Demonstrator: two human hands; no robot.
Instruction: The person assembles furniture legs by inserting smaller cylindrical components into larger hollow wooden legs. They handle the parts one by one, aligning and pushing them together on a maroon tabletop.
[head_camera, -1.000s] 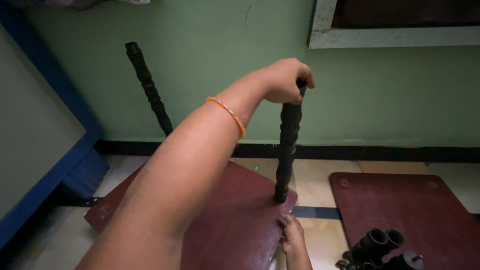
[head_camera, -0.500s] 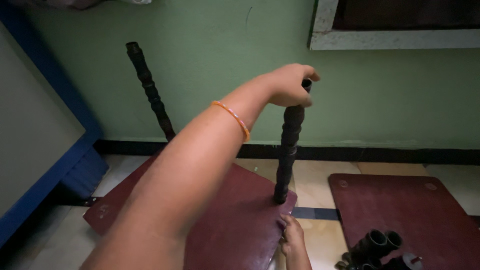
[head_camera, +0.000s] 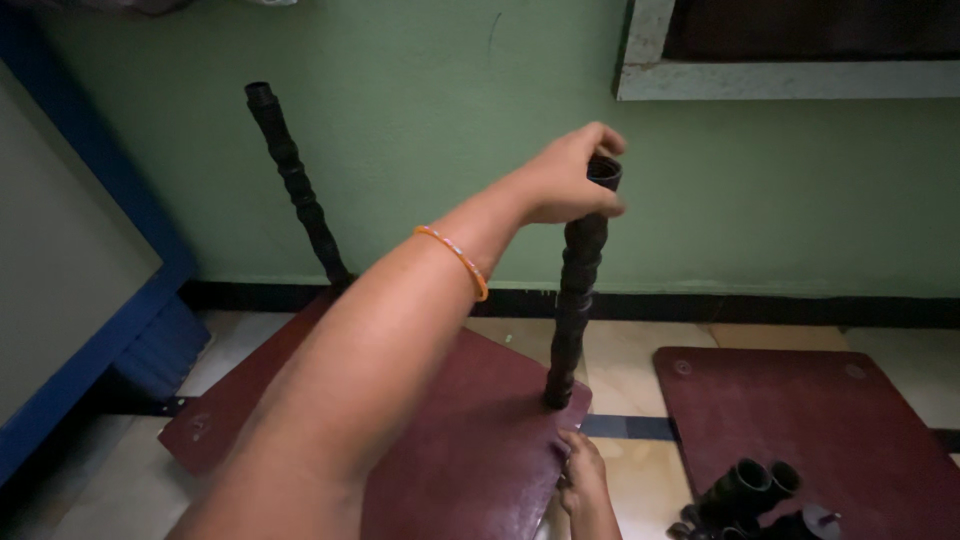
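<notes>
1. Fingers of the left hand (head_camera: 570, 180) wrap over the top end of a black ribbed leg (head_camera: 575, 295), closed around its open tube mouth.
2. That leg stands upright, its foot planted at the near right corner of a dark red board (head_camera: 450, 460) lying flat on the floor.
3. Down low, the right hand (head_camera: 583, 478) presses against the board's edge just below the leg's base, fingers curled on the rim; how tightly it grips cannot be told from here.
4. An orange bangle (head_camera: 455, 258) rings the left forearm, which stretches across the board.
5. At the far left corner, a second black ribbed leg (head_camera: 295, 185) rises from the board, leaning left toward the green wall (head_camera: 430, 100).
6. To the right, well apart, a second dark red board (head_camera: 800, 410) lies on the pale tiled floor (head_camera: 620, 365).
7. On its near edge sits a cluster of short black tube pieces (head_camera: 745, 490).
8. A blue-framed panel (head_camera: 90, 260) stands at the left.
</notes>
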